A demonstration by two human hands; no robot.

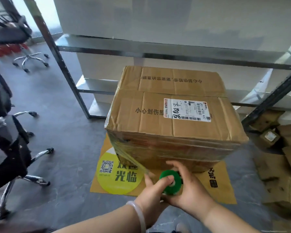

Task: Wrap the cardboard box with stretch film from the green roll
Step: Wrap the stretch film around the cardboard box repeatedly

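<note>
One head-worn wide-angle view, looking forward and down.
It sits close above the brown cardboard box (171,115) on the dark grey floor (65,128), facing the metal shelving rack (175,55) behind it.

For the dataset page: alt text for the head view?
The left hand and right hand grip a green roll before a box; film runs from it to the box's near left corner. The box stands on a yellow mat, chairs at left.
</note>
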